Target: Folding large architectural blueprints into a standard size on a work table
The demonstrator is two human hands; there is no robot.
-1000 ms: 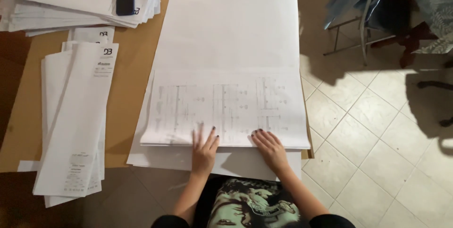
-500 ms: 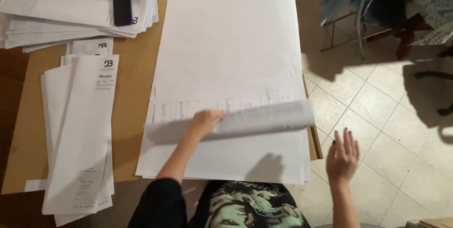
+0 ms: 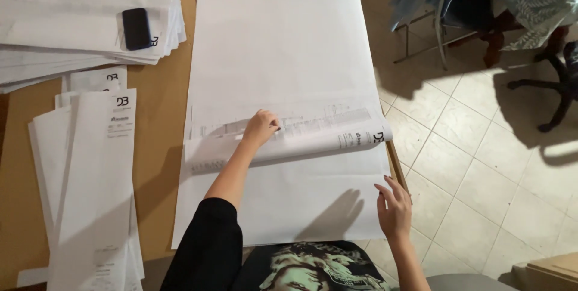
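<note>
- Pressing down on a folded-over band of paper, the left hand (image 3: pixel 261 127) lies with fingers curled on the fold, its black-sleeved forearm reaching across the sheet from the lower edge of the head view.
- Large white sheet (image 3: pixel 283 50): lies lengthwise on the brown table (image 3: pixel 159 116), filling most of its middle; its near part has been turned up and over, making a folded strip (image 3: pixel 313 137) that runs from side to side across the sheet, with faint printed drawing on the upturned face.
- Left hand: closed loosely, knuckles up, bearing on the strip rather than gripping it; nothing is enclosed in it.
- Right hand (image 3: pixel 394 207): open, fingers spread, at the sheet's near right corner by the table edge; whether the fingertips touch the paper cannot be told, and it holds nothing.
- Folded paper stack (image 3: pixel 90 195): long narrow folded sheets piled at the table's left side, well apart from both hands.
- Second paper pile (image 3: pixel 66 32): at the far left corner, with a dark phone (image 3: pixel 136 28) lying on top.
- Tiled floor (image 3: pixel 481 146): to the right of the table, with a chair (image 3: pixel 442 2) draped in blue cloth standing on it.
</note>
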